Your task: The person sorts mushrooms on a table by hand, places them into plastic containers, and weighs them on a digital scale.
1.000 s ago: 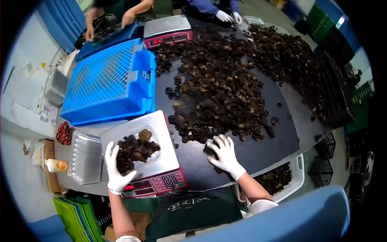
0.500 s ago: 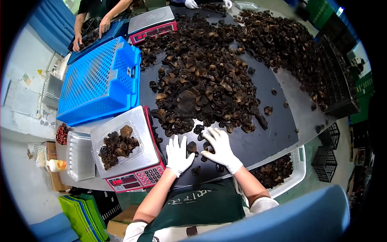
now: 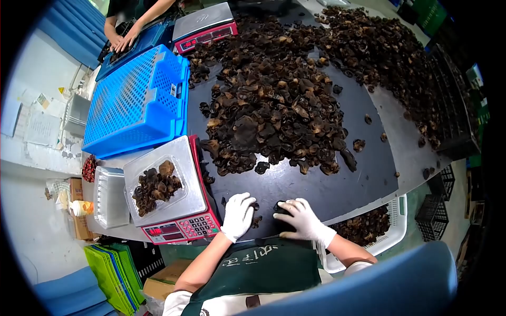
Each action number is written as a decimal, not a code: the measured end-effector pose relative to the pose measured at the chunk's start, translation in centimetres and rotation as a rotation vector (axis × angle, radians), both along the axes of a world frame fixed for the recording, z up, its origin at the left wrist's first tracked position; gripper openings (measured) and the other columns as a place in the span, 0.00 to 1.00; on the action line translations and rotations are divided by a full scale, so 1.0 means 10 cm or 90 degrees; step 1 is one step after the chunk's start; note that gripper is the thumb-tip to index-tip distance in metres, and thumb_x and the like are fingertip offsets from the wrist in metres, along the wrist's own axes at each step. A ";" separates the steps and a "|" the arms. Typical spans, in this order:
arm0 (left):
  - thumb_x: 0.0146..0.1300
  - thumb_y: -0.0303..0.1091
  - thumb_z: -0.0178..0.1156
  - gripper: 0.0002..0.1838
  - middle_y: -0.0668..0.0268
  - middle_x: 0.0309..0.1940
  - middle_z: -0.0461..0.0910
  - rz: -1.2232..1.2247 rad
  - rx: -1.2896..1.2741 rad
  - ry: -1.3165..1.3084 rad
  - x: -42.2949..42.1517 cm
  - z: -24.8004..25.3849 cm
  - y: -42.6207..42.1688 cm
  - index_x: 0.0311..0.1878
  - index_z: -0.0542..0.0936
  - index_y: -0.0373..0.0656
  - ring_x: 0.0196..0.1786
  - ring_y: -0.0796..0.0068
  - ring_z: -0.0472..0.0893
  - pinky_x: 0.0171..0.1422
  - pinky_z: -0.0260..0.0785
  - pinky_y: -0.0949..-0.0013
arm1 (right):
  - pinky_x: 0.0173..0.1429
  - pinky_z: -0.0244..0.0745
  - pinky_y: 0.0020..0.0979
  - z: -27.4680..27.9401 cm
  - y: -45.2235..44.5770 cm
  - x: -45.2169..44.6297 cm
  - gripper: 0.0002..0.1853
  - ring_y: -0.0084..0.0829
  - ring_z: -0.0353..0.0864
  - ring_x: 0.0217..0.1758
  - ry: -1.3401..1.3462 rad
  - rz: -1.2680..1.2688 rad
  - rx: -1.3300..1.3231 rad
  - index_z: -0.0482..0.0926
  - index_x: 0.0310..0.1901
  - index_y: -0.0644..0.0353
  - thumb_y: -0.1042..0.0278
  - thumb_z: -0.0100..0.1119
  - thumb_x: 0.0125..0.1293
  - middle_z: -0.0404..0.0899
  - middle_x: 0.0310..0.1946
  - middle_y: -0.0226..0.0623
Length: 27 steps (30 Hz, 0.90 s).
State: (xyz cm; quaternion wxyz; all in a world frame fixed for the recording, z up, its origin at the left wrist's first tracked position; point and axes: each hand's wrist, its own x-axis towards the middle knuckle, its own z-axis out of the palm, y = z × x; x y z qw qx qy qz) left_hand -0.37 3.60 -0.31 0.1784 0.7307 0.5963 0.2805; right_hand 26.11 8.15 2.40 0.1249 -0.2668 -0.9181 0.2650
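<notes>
My left hand (image 3: 239,217), in a white glove, lies on the dark tabletop near its front edge with its fingers stretched out. Small pieces of dried black fungus (image 3: 256,221) are beside its fingertips. My right hand (image 3: 304,220), also gloved, rests to the right with its fingers and thumb apart. Its fingertips are at another small dark piece (image 3: 278,207), partly hidden. Beyond both hands spreads a large heap of dried black fungus (image 3: 274,110). Left of my hands, a red scale (image 3: 197,226) carries a clear plastic tray (image 3: 184,196) with fungus in it.
A blue crate (image 3: 132,105) stands behind the scale, with a second scale (image 3: 205,26) farther back. Stacked clear trays (image 3: 112,197) are at the left. A white basket (image 3: 399,224) of fungus sits below the table's right edge. A co-worker's hands (image 3: 124,41) are at upper left.
Both hands have drawn back toward the table's front edge, and the gap between them is wider. Loose pieces that lay between them have shifted nearer. The view has moved slightly.
</notes>
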 end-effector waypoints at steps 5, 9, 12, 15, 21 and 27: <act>0.57 0.45 0.65 0.27 0.58 0.59 0.74 -0.177 -0.005 0.167 0.08 0.12 -0.13 0.60 0.77 0.47 0.57 0.52 0.71 0.60 0.65 0.53 | 0.60 0.66 0.43 -0.27 0.00 -0.19 0.27 0.38 0.73 0.56 -0.003 -0.010 0.108 0.78 0.56 0.47 0.47 0.67 0.55 0.73 0.60 0.36; 0.56 0.37 0.66 0.12 0.66 0.42 0.77 -0.202 0.062 0.163 0.19 -0.02 -0.13 0.43 0.81 0.47 0.40 0.65 0.76 0.42 0.72 0.66 | 0.42 0.75 0.33 -0.42 0.33 -0.43 0.08 0.32 0.80 0.39 0.070 -0.023 0.126 0.80 0.37 0.49 0.58 0.63 0.60 0.80 0.37 0.29; 0.57 0.33 0.65 0.09 0.66 0.38 0.76 -0.161 0.079 0.133 0.17 0.02 -0.13 0.40 0.80 0.47 0.38 0.66 0.77 0.35 0.73 0.67 | 0.40 0.77 0.34 -0.32 0.63 -0.64 0.05 0.36 0.82 0.36 0.149 -0.169 0.052 0.80 0.37 0.52 0.64 0.62 0.60 0.81 0.33 0.34; 0.59 0.32 0.62 0.10 0.62 0.41 0.76 -0.011 0.072 0.122 0.08 0.21 -0.08 0.44 0.79 0.45 0.40 0.63 0.78 0.36 0.76 0.64 | 0.45 0.77 0.37 -0.19 0.86 -0.89 0.20 0.40 0.83 0.40 0.262 -0.346 -0.035 0.78 0.54 0.53 0.64 0.63 0.58 0.82 0.36 0.38; 0.64 0.27 0.49 0.15 0.44 0.49 0.70 0.166 -0.234 0.365 -0.01 0.11 0.04 0.54 0.70 0.34 0.42 0.49 0.81 0.42 0.79 0.55 | 0.42 0.78 0.40 -0.44 0.92 -1.06 0.22 0.41 0.84 0.38 -0.034 -0.313 0.081 0.78 0.53 0.50 0.63 0.65 0.54 0.82 0.37 0.40; 0.61 0.26 0.51 0.06 0.51 0.37 0.73 0.070 -0.202 0.178 -0.13 -0.03 -0.05 0.41 0.72 0.39 0.38 0.51 0.79 0.42 0.75 0.54 | 0.43 0.77 0.33 -0.19 0.87 -1.08 0.08 0.38 0.84 0.35 0.067 -0.386 -0.119 0.81 0.37 0.60 0.69 0.63 0.55 0.82 0.32 0.42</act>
